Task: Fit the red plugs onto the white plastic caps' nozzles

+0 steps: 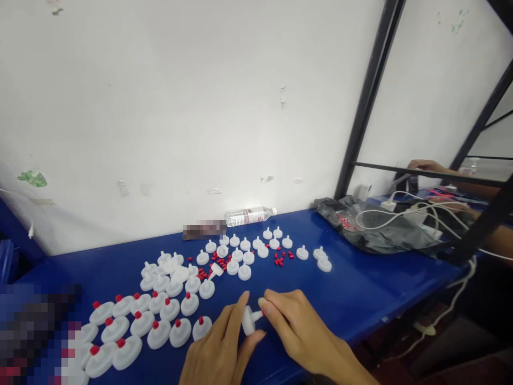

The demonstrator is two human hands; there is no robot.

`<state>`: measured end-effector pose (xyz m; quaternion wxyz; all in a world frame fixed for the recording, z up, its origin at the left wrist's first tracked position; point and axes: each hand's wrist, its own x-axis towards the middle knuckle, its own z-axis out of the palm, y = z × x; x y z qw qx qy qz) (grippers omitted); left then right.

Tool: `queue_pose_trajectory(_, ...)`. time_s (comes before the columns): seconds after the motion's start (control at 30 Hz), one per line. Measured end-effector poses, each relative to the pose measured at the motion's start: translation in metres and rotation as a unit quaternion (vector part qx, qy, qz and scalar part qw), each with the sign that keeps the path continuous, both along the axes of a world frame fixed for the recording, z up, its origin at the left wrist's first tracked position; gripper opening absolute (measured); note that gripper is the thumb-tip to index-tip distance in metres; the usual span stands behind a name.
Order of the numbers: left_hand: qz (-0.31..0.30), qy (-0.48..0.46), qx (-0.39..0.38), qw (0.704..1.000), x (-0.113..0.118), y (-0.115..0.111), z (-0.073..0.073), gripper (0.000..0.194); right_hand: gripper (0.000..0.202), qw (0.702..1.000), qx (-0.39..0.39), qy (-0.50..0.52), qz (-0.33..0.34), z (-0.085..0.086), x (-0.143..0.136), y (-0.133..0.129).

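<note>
My left hand [224, 342] grips the round base of a white nozzle cap [249, 320], tipped so its spout points right. Around a small red tip cap [262, 313] at the spout's end, the fingers of my right hand [296, 326] are pinched; they partly hide it. Several white nozzle caps with red tips [159, 334] stand in rows to the left of my hands. Farther back are several nozzle caps without red tips [244, 271], some heaped together. Loose red tip caps [279, 261] lie scattered among them.
A clear plastic bottle [245, 216] lies against the white wall. On the right, a grey plastic bag [368, 230] and white cables [401, 219] rest beside a black metal frame [366, 96]. Another person's hand [428, 166] shows beyond the frame. The blue table's [340, 299] front edge runs behind my right wrist.
</note>
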<state>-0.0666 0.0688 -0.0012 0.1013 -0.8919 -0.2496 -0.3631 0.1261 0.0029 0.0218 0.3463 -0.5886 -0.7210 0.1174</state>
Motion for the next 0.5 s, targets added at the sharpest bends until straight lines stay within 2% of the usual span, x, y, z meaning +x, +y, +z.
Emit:
queue_pose_trajectory(0.17,-0.005,0.017,-0.016,1.000,-0.0006,0.0024,-0.0042,0.042,0.040,1.000,0.008,-0.004,-0.008,0.0007,-0.0009,-0.0011)
queue_pose_trajectory(0.3,-0.012,0.039,0.020,0.999,-0.0030,0.0041,-0.0078,0.038,0.041,1.000,0.010,0.009,-0.002,0.0024,-0.0007,-0.0009)
queue_pose_trajectory(0.5,-0.020,0.023,0.011,0.999,-0.0003,-0.0018,-0.0054,0.040,0.041,1.000,0.012,0.015,0.003,0.0023,-0.0013,-0.0012)
